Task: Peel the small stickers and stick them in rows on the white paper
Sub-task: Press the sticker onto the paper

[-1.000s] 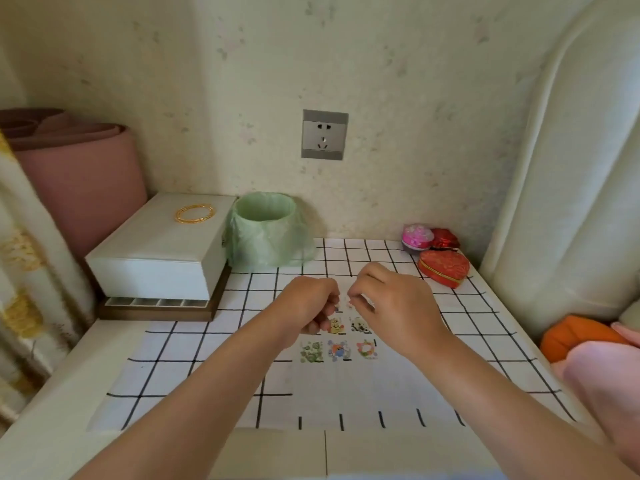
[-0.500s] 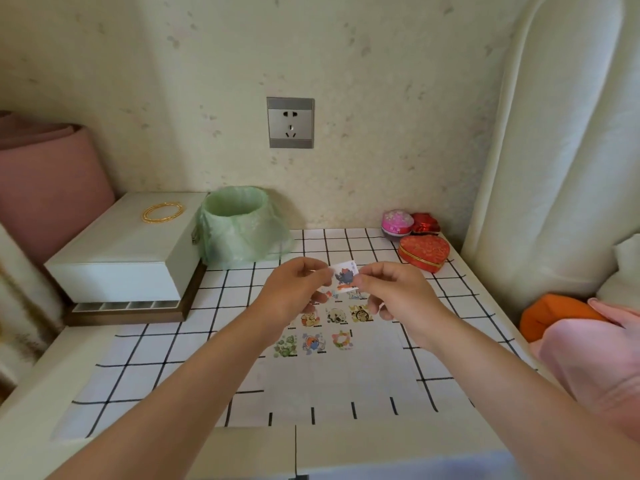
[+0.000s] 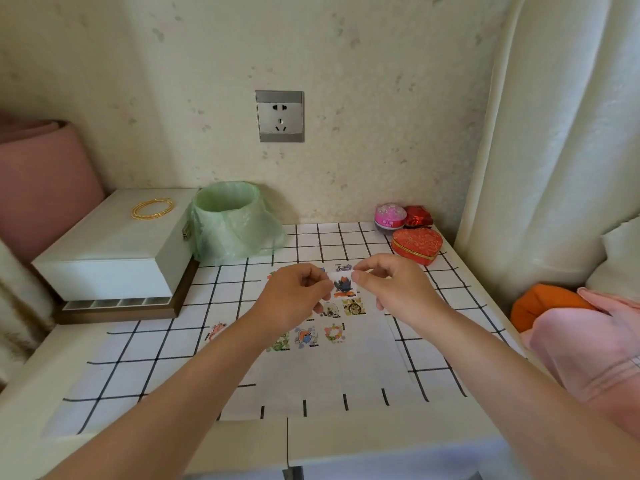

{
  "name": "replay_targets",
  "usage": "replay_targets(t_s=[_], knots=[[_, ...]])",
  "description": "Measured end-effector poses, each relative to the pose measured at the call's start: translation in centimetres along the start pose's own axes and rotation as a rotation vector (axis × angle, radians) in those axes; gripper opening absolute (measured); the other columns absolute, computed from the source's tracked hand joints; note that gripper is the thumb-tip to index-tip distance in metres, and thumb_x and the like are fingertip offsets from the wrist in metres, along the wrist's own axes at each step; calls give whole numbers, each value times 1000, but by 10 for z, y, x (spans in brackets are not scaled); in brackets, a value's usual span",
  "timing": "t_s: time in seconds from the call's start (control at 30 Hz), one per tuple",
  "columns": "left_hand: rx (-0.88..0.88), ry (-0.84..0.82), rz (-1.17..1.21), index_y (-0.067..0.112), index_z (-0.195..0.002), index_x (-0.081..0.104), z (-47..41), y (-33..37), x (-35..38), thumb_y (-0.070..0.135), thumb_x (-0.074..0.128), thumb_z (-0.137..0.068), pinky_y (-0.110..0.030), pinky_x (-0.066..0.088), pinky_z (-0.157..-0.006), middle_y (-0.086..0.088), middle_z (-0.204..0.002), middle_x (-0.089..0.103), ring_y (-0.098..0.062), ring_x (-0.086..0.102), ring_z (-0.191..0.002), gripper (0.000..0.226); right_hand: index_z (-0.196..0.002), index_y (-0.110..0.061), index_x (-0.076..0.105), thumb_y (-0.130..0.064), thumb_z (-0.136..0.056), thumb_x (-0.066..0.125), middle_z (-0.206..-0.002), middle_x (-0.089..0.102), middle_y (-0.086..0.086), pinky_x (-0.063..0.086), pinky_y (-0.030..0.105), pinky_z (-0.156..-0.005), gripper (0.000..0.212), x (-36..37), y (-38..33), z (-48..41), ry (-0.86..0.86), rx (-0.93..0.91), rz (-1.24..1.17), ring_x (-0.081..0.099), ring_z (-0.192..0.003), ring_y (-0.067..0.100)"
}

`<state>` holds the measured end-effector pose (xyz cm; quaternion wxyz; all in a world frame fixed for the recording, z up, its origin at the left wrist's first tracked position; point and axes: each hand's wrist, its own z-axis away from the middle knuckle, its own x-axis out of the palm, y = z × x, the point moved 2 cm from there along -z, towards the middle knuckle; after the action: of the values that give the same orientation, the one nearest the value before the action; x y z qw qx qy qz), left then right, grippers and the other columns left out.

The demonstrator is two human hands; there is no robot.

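Peeling step, by judgement: left hand [image 3: 294, 296] and right hand [image 3: 391, 289] pinch opposite edges of the small square cartoon sticker [image 3: 343, 285] above the white paper sheet [image 3: 329, 375] at mid-counter [image 3: 41, 375]; the next move calls for backing separation and row alignment.

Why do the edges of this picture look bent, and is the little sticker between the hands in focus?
Head view: the wide-angle lens seems to bow the cream padded panel at the right edge; light is soft and even, no glare; the small dark cartoon sticker pinched by the left hand and right hand is slightly soft, its figure recognisable, fine detail lost.
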<state>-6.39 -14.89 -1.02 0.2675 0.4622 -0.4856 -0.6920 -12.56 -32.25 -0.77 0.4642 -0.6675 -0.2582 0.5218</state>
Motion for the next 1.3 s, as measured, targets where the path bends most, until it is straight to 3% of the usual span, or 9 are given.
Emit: replay_targets(t_s=[0.17, 0.3, 0.37, 0.43, 0.5, 0.57, 0.7, 1.13, 1.3], knots=[[15, -19, -10, 13, -87, 69, 0, -2, 4, 17, 63, -95, -25, 48, -60, 3, -75, 71, -5, 63, -57, 10, -90, -19, 75, -21, -94, 69, -51, 61, -20, 37, 8, -46, 7, -4, 0, -2, -33, 37, -22, 52, -43, -2], [45, -3, -35, 15, -91, 73, -3, -8, 7, 18, 64, -95, -30, 54, -70, 3, -80, 74, -5, 63, -60, 11, -87, -18, 74, -18, -95, 66, -73, 67, -9, 40, 21, -55, 11, -6, 4, -1, -26, 98, -37, 57, -52, 8], [126, 14, -245, 19, -109, 72, -5, -13, 6, 23, 64, -95, -29, 55, -84, 8, -90, 73, -5, 65, -78, 17, -88, -17, 74, -17, -95, 65, -81, 69, -4, 38, 19, -48, 11, -7, 9, -1, 9, 137, -56, 57, -54, 11], [208, -10, -477, 26, -131, 61, -5, -20, 7, 31, 65, -94, -29, 46, -102, 11, -118, 65, -6, 59, -109, 37, -90, -15, 73, -16, -96, 63, -88, 71, 3, 37, 15, -42, 11, -8, 14, -1, 32, 170, -74, 56, -53, 14], [257, -123, -653, 31, -145, 46, -2, -27, 9, 47, 65, -91, -34, 30, -117, 11, -150, 43, -9, 34, -140, 59, -93, -13, 73, -16, -97, 62, -93, 73, 6, 36, 14, -40, 12, -6, 20, 0, 28, 200, -88, 54, -52, 14], [266, -280, -828, 31, -155, 24, -1, -37, 12, 65, 59, -86, -40, 15, -123, 12, -164, 13, -11, 6, -151, 85, -96, -13, 74, -17, -97, 63, -93, 74, 5, 35, 18, -42, 11, -5, 23, 0, 17, 232, -99, 53, -49, 12], [219, -381, -1012, 35, -157, 6, -3, -58, 2, 80, 52, -79, -42, 6, -124, 11, -165, -9, -13, -9, -152, 101, -93, -13, 75, -18, -93, 67, -89, 76, 5, 30, 21, -44, 9, -3, 25, -1, 10, 298, -122, 50, -46, 10], [262, -333, -966, 34, -156, 20, -2, -55, -9, 69, 62, -80, -41, 12, -121, 11, -165, 7, -11, 3, -150, 93, -84, -14, 79, -19, -80, 83, -74, 72, 6, 35, 20, -44, 7, 18, 32, 1, -185, 332, 49, 46, -50, 14], [247, -340, -967, 35, -154, 23, -2, -56, -8, 70, 62, -80, -41, 11, -121, 11, -165, 6, -12, 2, -151, 91, -82, -16, 80, -21, -78, 85, -84, 75, 12, 50, 30, -61, 8, 24, 36, 1, -181, 283, 108, 55, -65, 16]])
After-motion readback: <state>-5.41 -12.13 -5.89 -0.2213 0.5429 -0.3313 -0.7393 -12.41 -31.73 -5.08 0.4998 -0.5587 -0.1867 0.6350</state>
